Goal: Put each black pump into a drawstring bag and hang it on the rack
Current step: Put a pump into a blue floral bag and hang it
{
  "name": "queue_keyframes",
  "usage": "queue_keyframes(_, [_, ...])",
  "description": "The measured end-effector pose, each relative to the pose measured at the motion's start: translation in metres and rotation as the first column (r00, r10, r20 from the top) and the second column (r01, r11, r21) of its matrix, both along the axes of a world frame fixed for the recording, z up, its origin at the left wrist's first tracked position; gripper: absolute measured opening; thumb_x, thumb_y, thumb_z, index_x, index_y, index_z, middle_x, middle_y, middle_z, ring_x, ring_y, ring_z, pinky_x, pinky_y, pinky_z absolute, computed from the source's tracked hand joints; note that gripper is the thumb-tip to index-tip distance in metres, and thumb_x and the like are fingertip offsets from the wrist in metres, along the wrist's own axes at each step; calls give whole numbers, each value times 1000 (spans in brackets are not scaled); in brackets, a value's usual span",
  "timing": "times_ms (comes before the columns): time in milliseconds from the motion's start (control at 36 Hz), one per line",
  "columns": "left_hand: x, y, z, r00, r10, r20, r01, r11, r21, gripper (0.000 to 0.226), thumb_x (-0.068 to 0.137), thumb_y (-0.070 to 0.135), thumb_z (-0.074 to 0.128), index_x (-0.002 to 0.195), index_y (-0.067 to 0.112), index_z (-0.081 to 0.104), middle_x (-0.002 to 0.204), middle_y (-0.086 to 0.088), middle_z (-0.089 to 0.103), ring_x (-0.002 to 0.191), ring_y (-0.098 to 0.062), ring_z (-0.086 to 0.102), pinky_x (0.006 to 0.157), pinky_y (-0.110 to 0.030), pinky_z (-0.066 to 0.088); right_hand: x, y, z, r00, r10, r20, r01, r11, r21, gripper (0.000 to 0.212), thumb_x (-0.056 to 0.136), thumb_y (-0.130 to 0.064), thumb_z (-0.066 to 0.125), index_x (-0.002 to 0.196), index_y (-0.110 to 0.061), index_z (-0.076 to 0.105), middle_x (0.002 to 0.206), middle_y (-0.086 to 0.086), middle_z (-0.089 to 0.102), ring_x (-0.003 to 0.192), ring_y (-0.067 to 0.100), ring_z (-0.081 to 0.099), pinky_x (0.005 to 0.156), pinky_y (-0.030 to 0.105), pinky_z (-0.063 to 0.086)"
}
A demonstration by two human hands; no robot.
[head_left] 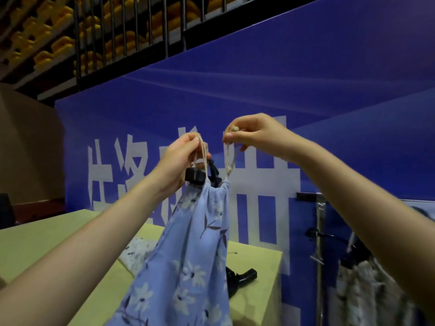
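A blue flowered drawstring bag [188, 255] hangs in the air in front of me. A black pump [197, 176] sticks out of its gathered mouth. My left hand [176, 161] pinches the cream drawstring [203, 156] on the left side. My right hand [254, 135] pinches the cord on the right side, a little higher. Another black pump [240, 278] lies on the table behind the bag. The metal rack [320, 231] stands at the right, and a pale flowered bag [362, 290] hangs on it.
The yellow-green table [47, 243] stretches below my arms, with a white patterned bag [136, 252] lying on it. A blue banner wall [306, 90] with white characters stands behind. Shelves of yellow items [54, 31] fill the upper left. A brown box [28, 142] sits at the left.
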State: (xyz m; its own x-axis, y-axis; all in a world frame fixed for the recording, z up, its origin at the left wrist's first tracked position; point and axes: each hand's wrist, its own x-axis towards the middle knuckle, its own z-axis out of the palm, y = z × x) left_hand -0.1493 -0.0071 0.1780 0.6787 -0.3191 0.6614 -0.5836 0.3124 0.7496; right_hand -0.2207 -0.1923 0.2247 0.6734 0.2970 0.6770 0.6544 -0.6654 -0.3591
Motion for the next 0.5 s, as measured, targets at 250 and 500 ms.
queue_keyframes(250, [-10, -46, -18, 977, 169, -129, -138, 966, 218, 20, 106, 19, 27, 91, 17, 42, 94, -11, 62, 81, -29, 68, 72, -41, 56, -18, -22, -25, 998, -49, -31, 53, 985, 162, 17, 95, -21, 61, 93, -8, 71, 71, 3, 57, 62, 10, 50, 60, 20, 46])
queue_keyframes(500, [-11, -85, -64, 900, 402, 170, -436, 825, 359, 15, 106, 28, 25, 102, 20, 37, 89, -4, 68, 74, -16, 61, 62, -36, 49, -20, -29, -41, 991, -103, 89, 98, 993, 60, 14, 93, -20, 64, 92, -9, 74, 63, -9, 59, 53, 0, 43, 54, 10, 34])
